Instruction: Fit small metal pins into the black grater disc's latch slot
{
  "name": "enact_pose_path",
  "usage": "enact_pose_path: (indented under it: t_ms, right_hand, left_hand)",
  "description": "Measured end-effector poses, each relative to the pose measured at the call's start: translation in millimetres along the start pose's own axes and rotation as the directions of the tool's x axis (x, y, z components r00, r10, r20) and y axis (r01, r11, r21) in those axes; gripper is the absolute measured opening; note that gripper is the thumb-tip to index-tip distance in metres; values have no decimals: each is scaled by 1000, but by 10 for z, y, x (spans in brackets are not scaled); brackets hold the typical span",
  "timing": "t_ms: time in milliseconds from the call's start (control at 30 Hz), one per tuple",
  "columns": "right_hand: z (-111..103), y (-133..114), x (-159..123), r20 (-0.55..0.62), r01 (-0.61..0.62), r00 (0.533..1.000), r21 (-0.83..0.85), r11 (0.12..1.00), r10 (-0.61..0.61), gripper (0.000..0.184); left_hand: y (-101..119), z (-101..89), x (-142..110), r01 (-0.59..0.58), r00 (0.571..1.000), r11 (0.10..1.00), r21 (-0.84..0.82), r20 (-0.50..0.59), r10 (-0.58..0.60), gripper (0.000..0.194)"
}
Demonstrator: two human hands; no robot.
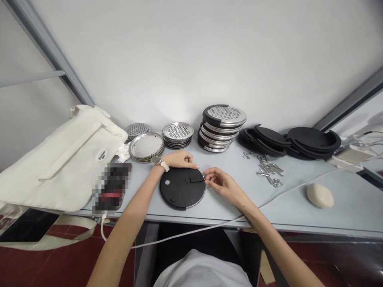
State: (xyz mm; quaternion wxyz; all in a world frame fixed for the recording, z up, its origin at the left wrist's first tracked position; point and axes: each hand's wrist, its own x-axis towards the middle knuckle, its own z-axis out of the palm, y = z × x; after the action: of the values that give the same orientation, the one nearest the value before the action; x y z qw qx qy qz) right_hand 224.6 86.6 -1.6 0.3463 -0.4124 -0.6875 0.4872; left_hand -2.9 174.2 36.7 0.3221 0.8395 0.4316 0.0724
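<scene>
A round black disc (179,191) with a metal rim lies flat on the grey table (353,215) in front of me. My left hand (181,159), with a watch on the wrist, rests curled on the disc's far edge and holds it down. My right hand (217,181) pinches a small metal ring clip (205,178) at the disc's right edge, beside a black tab on the disc's face.
Behind stand stacks of metal plates (146,146), perforated metal discs (177,134), assembled discs (222,127) and black rubber rims (290,141). Loose metal clips (269,169) lie to the right. A cream bag (60,159), a beige oval object (319,195) and a white cable (185,235) are nearby.
</scene>
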Motion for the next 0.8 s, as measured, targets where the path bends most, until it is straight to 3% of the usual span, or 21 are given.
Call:
enact_pose_path:
  t_ms: [333, 500, 800]
  right_hand:
    - [1, -9, -6, 36, 8, 999, 2, 1000, -8, 17]
    - [-2, 1, -14, -23, -22, 999, 17, 1000, 23, 18]
    - [20, -19, 35, -102, 52, 993, -21, 998, -54, 17]
  left_hand:
    - [3, -4, -6, 1, 1000, 1000, -4, 3, -1, 48]
    - [0, -4, -3, 3, 1000, 1000, -2, 0, -3, 48]
    - [-23, 8, 11, 16, 1000, 999, 38, 5, -16, 44]
